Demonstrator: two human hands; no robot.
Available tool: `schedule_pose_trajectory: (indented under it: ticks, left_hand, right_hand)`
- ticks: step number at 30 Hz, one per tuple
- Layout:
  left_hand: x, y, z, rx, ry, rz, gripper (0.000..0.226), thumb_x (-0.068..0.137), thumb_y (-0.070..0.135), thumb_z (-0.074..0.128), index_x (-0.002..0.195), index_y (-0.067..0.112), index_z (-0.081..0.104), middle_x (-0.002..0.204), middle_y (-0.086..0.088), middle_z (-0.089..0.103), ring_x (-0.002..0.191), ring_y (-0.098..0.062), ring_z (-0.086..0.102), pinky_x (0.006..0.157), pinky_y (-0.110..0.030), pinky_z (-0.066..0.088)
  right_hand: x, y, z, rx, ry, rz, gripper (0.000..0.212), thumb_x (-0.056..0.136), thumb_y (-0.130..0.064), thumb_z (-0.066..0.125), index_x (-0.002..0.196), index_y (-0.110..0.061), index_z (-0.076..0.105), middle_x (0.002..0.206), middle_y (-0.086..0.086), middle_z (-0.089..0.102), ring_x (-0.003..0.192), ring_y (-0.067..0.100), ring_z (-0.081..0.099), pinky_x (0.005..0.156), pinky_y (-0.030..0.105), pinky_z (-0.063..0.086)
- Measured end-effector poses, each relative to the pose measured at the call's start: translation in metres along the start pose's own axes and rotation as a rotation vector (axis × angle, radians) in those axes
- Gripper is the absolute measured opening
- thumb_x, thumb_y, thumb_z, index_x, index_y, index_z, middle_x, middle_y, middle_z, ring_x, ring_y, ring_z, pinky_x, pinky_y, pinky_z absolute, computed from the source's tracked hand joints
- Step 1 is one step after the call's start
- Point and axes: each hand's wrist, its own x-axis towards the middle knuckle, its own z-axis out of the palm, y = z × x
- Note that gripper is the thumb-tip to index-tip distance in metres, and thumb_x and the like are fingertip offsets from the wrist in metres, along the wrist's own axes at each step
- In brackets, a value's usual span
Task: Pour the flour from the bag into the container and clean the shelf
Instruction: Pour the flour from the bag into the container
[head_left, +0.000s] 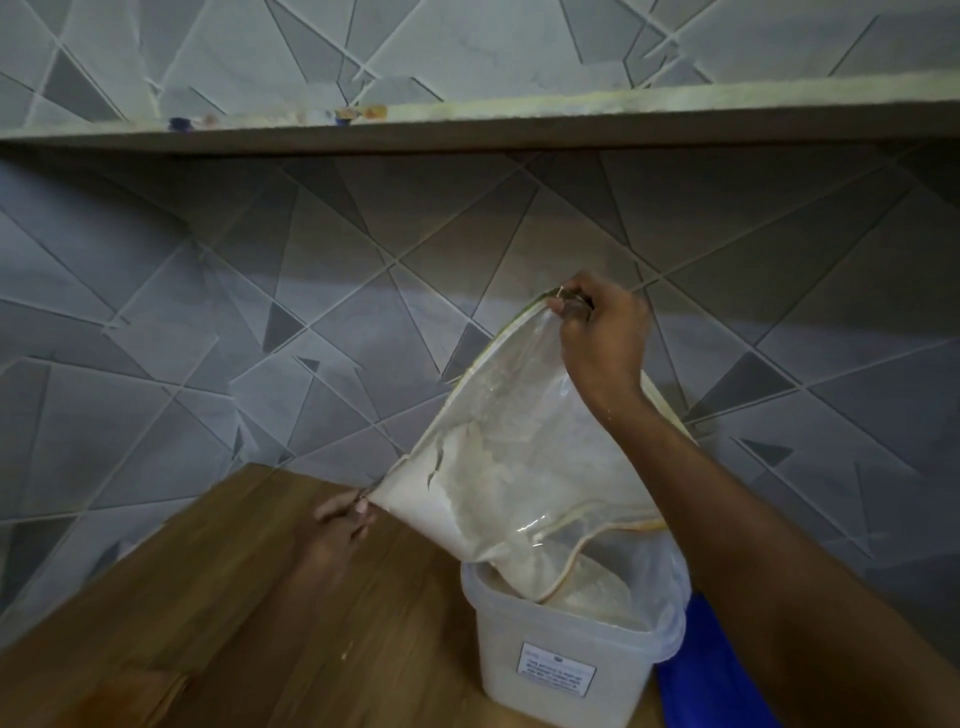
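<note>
wood surface (218, 597) carries container (566, 654); bag (519, 467) tilted above it, mouth inside; right hand (602, 332) pinches top corner, left hand (345, 519) pinches lower corner; slip dumps flour (441, 514) beside container.

Dim, bluish light here, and my left hand (343, 519) sits soft and blurred in shadow. A dark band falls under the shelf (467, 122), whose line bows from wide-angle distortion. Small glare glints on the bag (519, 467).
</note>
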Motion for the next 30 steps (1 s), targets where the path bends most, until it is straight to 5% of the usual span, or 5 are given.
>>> schedule_pose_trajectory:
  ticks: [3,8,16,22,30]
  left_hand:
    - [0.003,-0.004,0.007,-0.105,0.012,-0.037,0.032,0.101,0.02,0.056,0.117,-0.007,0.065,0.112,-0.018,0.07,0.088,-0.018,0.067,0.057,-0.017,0.057]
    - [0.005,0.006,0.015,-0.232,0.043,-0.038,0.034,0.103,0.02,0.053,0.12,-0.01,0.057,0.128,-0.031,0.06,0.109,-0.033,0.063,0.098,-0.046,0.051]
    - [0.025,0.042,0.019,-0.353,-0.003,0.016,0.02,0.103,0.0,0.043,0.089,0.009,0.055,0.103,-0.022,0.06,0.079,-0.029,0.066,0.051,-0.03,0.06]
    - [0.038,0.051,0.028,-0.452,0.015,-0.015,0.017,0.103,0.004,0.042,0.093,0.006,0.056,0.101,-0.019,0.061,0.07,-0.027,0.073,0.049,-0.035,0.061]
    - [0.033,0.067,0.038,-0.388,0.044,0.082,0.017,0.1,-0.001,0.051,0.084,0.004,0.057,0.112,-0.031,0.06,0.1,-0.044,0.062,0.089,-0.058,0.053]
  right_hand:
    - [-0.001,0.002,-0.006,-0.006,0.01,0.007,0.008,0.091,-0.015,0.068,0.085,-0.015,0.073,0.078,0.002,0.072,0.073,0.019,0.068,0.069,0.045,0.059]
    - [0.002,0.008,-0.013,-0.026,0.018,0.05,0.007,0.092,-0.014,0.069,0.086,-0.014,0.073,0.079,0.002,0.072,0.073,0.018,0.067,0.071,0.043,0.059]
    - [0.013,0.017,-0.023,0.051,0.048,0.09,0.009,0.089,-0.012,0.071,0.08,-0.012,0.072,0.071,-0.001,0.068,0.068,0.015,0.064,0.068,0.04,0.055]
    - [0.022,0.018,-0.026,0.035,0.004,0.07,0.01,0.091,-0.01,0.07,0.082,-0.007,0.072,0.072,0.003,0.069,0.068,0.014,0.064,0.066,0.038,0.055]
    - [0.032,0.02,-0.035,0.036,-0.02,0.034,0.008,0.09,-0.009,0.072,0.083,-0.009,0.073,0.068,-0.012,0.062,0.066,-0.011,0.058,0.06,0.006,0.043]
